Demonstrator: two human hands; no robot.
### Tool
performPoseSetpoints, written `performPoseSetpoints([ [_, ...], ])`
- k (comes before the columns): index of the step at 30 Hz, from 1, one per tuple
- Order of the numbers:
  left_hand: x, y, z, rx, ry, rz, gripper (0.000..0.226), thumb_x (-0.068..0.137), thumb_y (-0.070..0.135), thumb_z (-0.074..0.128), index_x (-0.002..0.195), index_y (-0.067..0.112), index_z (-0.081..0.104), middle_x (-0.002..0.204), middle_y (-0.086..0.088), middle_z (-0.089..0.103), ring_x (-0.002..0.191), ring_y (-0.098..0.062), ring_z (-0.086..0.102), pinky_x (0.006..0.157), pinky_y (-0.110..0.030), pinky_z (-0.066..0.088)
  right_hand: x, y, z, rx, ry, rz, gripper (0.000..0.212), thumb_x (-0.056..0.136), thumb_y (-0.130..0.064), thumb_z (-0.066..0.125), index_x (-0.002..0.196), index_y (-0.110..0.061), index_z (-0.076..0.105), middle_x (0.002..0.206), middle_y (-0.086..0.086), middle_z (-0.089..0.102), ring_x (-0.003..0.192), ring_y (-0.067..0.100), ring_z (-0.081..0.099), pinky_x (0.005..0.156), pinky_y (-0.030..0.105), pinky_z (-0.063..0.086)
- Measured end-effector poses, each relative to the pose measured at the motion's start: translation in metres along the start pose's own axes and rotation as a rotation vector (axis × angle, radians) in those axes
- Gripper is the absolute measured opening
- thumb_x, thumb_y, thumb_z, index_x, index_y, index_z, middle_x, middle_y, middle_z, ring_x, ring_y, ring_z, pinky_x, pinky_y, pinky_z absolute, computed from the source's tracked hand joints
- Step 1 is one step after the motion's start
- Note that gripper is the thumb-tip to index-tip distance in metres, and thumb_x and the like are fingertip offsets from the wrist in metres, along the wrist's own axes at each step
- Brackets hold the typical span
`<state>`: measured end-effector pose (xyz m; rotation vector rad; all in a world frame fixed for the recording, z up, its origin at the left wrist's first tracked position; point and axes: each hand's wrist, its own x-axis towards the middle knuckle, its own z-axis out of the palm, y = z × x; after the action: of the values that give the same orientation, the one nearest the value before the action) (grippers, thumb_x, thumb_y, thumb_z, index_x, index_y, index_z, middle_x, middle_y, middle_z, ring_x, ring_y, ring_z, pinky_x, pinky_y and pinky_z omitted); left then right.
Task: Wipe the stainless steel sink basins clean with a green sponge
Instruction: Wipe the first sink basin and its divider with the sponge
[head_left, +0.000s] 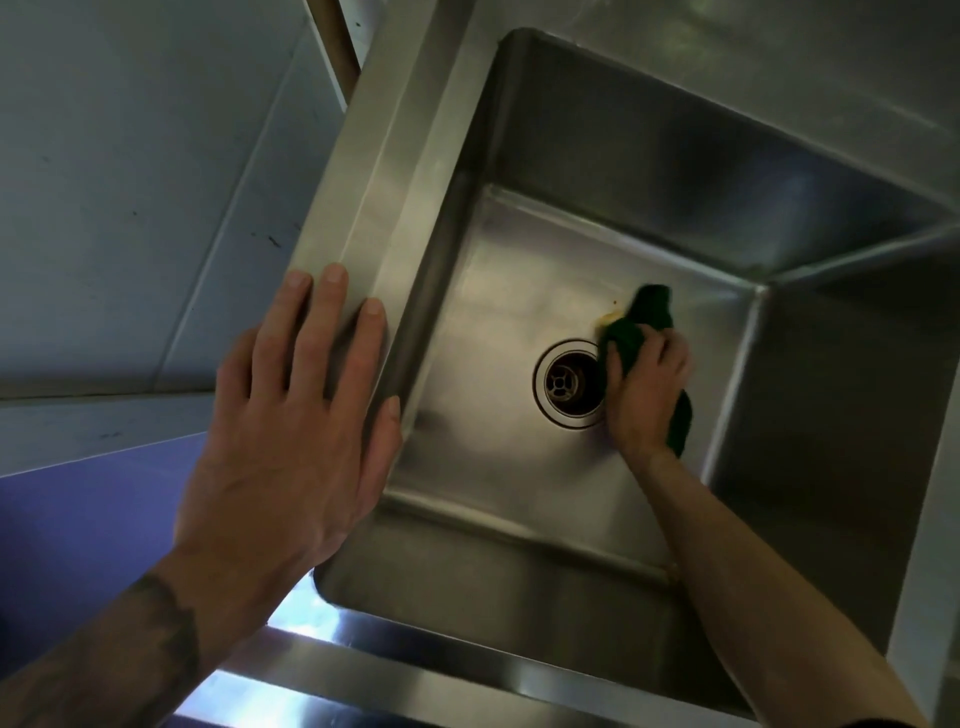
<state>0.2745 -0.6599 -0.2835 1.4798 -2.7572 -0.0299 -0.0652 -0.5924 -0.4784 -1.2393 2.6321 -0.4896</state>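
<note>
Your right hand grips the sponge beside the drain; the yellow smear touches its far-left edge. Your left hand rests flat on the sink rim.

Sink: brushed steel, satin sheen, smooth, smeary glare on floor. Drain ring: polished metal, glossy. Sponge: dark green, matt, coarse fibre. Wall: matt grey panel, scuffed.

Grey panel wall seen at left, crossed by seam lines, marked with small dark specks. Purple surface located below wall. Brown wooden strip visible at top. Lighting dim.
</note>
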Motion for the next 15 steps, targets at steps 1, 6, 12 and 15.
performPoseSetpoints([
  [1, 0.000, 0.000, 0.000, -0.006, 0.001, -0.001, 0.064, 0.111, 0.038, 0.037, 0.161, -0.002, 0.033, 0.170, -0.031, 0.021, 0.157, -0.050, 0.024, 0.113, -0.064, 0.034, -0.009, 0.008, -0.005, 0.003, -0.054, -0.080, 0.043, 0.103, -0.026, 0.062, 0.138, -0.004, 0.052, 0.145, 0.023, 0.043, 0.131, 0.038, 0.040, 0.111, 0.041, 0.036],
  [6, 0.000, 0.001, -0.001, -0.010, -0.001, -0.003, 0.064, 0.110, 0.037, 0.040, 0.161, -0.002, 0.035, 0.170, -0.031, 0.022, 0.157, -0.050, 0.024, 0.113, -0.064, 0.034, 0.011, 0.050, -0.023, -0.087, 0.065, 0.158, 0.045, 0.101, -0.024, 0.063, 0.136, 0.001, 0.053, 0.143, 0.029, 0.045, 0.128, 0.048, 0.043, 0.112, 0.052, 0.033],
  [12, 0.000, 0.000, -0.001, -0.009, -0.017, -0.005, 0.065, 0.110, 0.038, 0.039, 0.161, -0.002, 0.033, 0.170, -0.031, 0.021, 0.158, -0.050, 0.022, 0.115, -0.064, 0.033, -0.030, 0.024, -0.007, -0.012, 0.067, 0.089, 0.045, 0.102, -0.025, 0.060, 0.138, 0.000, 0.053, 0.142, 0.030, 0.045, 0.128, 0.043, 0.042, 0.109, 0.043, 0.032],
  [15, 0.001, 0.000, -0.002, -0.015, -0.026, -0.003, 0.065, 0.111, 0.038, 0.037, 0.161, -0.002, 0.033, 0.170, -0.031, 0.020, 0.158, -0.050, 0.022, 0.114, -0.064, 0.032, -0.057, 0.044, -0.015, -0.020, -0.021, 0.024, 0.045, 0.099, -0.018, 0.066, 0.138, -0.002, 0.052, 0.145, 0.026, 0.042, 0.132, 0.043, 0.041, 0.110, 0.049, 0.039],
])
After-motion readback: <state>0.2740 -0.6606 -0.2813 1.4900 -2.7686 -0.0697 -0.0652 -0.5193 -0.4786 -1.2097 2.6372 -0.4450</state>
